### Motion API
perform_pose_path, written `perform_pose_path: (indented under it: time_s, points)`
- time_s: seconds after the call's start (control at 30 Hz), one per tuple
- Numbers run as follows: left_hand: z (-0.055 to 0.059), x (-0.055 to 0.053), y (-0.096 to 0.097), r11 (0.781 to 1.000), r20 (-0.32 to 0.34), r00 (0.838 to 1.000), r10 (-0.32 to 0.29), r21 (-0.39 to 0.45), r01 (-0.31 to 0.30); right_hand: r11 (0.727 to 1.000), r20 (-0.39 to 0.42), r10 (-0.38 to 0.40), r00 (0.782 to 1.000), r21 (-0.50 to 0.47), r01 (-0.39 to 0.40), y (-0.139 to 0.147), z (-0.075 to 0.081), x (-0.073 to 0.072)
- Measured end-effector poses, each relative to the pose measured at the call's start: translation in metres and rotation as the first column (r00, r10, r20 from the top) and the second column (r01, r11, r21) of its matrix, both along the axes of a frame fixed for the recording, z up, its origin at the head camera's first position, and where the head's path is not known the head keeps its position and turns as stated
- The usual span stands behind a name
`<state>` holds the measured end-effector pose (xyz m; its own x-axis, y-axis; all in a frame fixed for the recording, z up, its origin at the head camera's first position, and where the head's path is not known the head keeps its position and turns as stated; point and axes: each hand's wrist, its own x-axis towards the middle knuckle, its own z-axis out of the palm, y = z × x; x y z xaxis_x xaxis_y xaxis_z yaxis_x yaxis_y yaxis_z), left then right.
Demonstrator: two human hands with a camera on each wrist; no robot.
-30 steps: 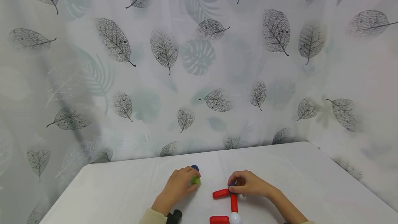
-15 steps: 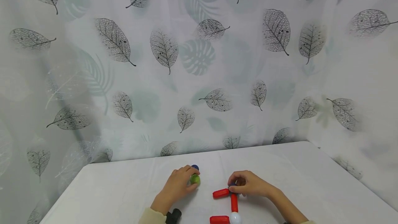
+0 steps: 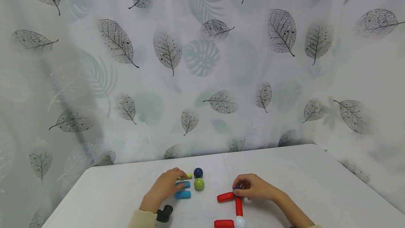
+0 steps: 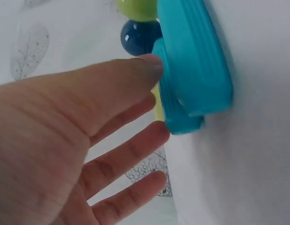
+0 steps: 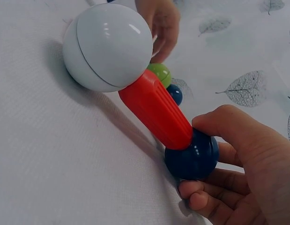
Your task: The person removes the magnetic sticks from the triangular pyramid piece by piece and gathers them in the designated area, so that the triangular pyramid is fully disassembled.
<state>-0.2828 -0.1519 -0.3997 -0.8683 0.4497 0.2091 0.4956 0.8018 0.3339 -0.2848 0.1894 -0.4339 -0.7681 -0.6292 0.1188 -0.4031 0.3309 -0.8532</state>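
My left hand [image 3: 164, 185] is over a group of bars on the left, fingers spread. In the left wrist view its thumb is at the farther of two light-blue bars [image 4: 175, 112]; whether it touches cannot be told. The nearer light-blue bar [image 3: 182, 195] and a yellow-green bar [image 3: 187, 176], partly hidden by the fingers, lie alongside. My right hand [image 3: 254, 187] grips a dark blue ball [image 5: 191, 157] between thumb and fingers. A red bar [image 5: 156, 110] joins that ball to a white ball [image 5: 107, 47]. Another red bar [image 3: 225, 197] reaches left from the held ball.
A green ball [image 3: 199, 184] and a loose dark blue ball [image 3: 198, 172] sit between the hands. A third red bar [image 3: 224, 223] meets the white ball at the bottom edge. Behind the white table [image 3: 284, 171] hangs a leaf-patterned curtain [image 3: 202, 80].
My left hand has let go of the green ball and moved left to the bars, uncovering them and both loose balls. The right hand stays on its dark blue ball.
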Motion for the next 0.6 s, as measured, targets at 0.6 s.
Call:
perform_pose_path:
  time_s: [0.6]
  points:
    - [-0.0037,-0.0055,-0.0055,0.999,0.039,0.998,0.044,0.027,-0.045,1.0,-0.006,0.004,1.0,-0.008,-0.004,0.0018,-0.0039,-0.0031]
